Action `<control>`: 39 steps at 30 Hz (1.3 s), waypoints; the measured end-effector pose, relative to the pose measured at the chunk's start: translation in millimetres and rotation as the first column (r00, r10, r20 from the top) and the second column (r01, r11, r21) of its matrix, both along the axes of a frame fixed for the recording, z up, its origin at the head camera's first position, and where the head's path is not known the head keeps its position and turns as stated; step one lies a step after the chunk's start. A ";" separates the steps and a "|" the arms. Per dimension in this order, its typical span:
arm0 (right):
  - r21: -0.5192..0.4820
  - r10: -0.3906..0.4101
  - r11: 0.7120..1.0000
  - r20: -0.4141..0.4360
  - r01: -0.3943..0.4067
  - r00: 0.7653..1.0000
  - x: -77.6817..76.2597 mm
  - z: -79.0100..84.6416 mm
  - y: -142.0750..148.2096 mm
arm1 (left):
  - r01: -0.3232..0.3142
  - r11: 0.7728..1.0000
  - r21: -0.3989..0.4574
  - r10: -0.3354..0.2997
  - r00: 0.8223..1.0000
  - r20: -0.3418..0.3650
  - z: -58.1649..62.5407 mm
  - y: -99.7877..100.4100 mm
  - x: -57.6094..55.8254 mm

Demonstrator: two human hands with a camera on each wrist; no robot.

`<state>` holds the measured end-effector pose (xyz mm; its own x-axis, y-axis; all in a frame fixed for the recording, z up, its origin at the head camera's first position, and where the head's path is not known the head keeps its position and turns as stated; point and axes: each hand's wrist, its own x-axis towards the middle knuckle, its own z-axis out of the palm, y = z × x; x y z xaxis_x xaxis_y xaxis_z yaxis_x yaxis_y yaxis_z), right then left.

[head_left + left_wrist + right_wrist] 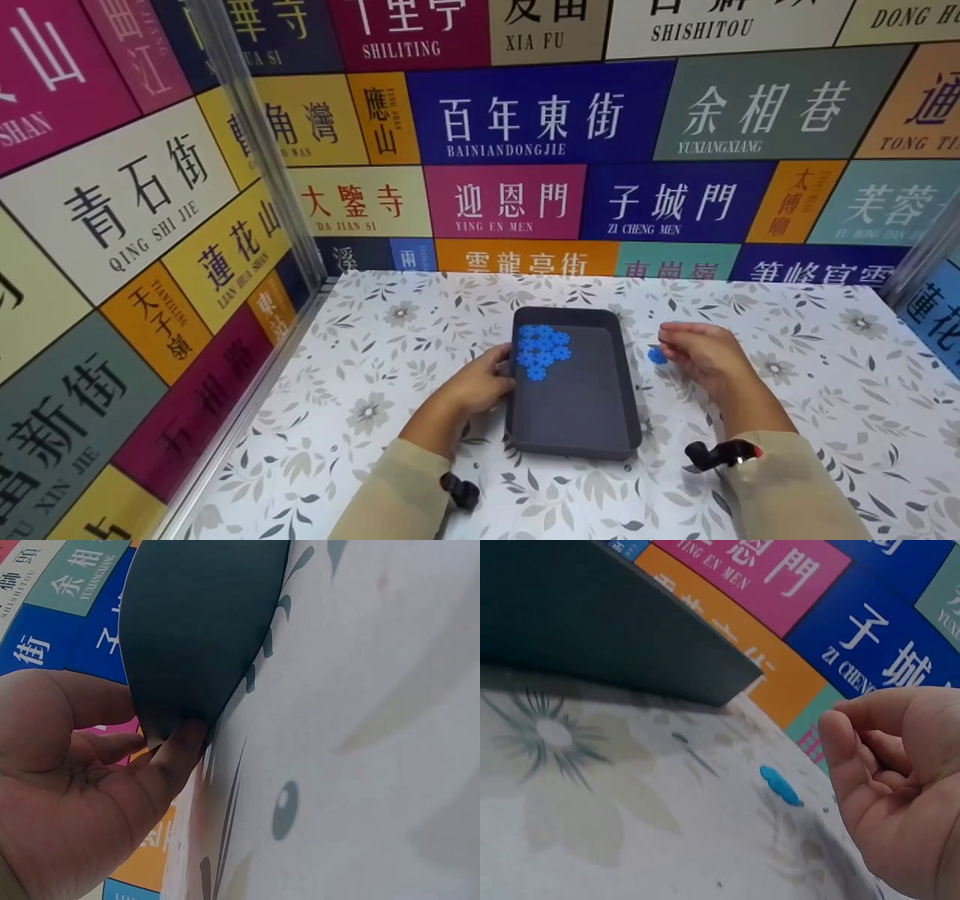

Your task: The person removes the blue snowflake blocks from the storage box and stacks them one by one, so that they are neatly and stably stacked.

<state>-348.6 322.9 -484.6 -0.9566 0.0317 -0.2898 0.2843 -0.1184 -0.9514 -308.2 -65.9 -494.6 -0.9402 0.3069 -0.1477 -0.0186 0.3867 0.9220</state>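
Note:
The dark grey rectangular tray (pixel 577 420) lies on the table with several blue flower-shaped pieces (pixel 536 351) joined in a cluster near its upper left. At the tray's left wall, my left hand (pixel 480 382) grips the side; the left wrist view shows thumb and fingers (pixel 176 754) against the dark wall (pixel 202 622). To the right of the tray is my right hand (pixel 701 356), thumb and fingertips drawn together with nothing visible between them. One loose blue flower piece (pixel 780 786) is just left of those fingertips, apart from them in the right wrist view.
A white cloth with grey flowers and leaves covers the table (pixel 405 435). Walls of coloured street-name panels (pixel 502 202) stand behind and to the left, with a metal corner post (pixel 274 150). Dark straps (pixel 720 454) sit at both wrists.

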 end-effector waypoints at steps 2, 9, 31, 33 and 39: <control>-0.026 0.019 0.999 -0.017 -0.019 1.000 0.5 3.8 -4.6 | -0.001 1.000 0.002 0.001 1.000 -0.001 0.4 -0.1 -0.4; -0.040 0.049 0.998 -0.026 -0.050 0.998 3.1 12.2 -15.9 | -0.003 1.000 0.004 0.003 1.000 0.008 0.9 0.0 -2.3; 0.079 0.179 0.983 -0.161 -0.168 0.970 -1.4 30.3 -75.5 | 0.008 1.000 0.026 -0.007 1.000 -0.018 -0.6 3.7 -0.4; 0.087 0.193 0.980 -0.158 -0.181 0.968 -4.4 31.6 -83.2 | 0.010 1.000 0.016 -0.010 1.000 -0.020 -0.3 2.8 -0.6; 0.131 0.224 0.970 -0.143 -0.206 0.964 -13.8 32.2 -101.9 | 0.013 1.000 0.007 -0.013 1.000 -0.007 0.0 1.2 -1.2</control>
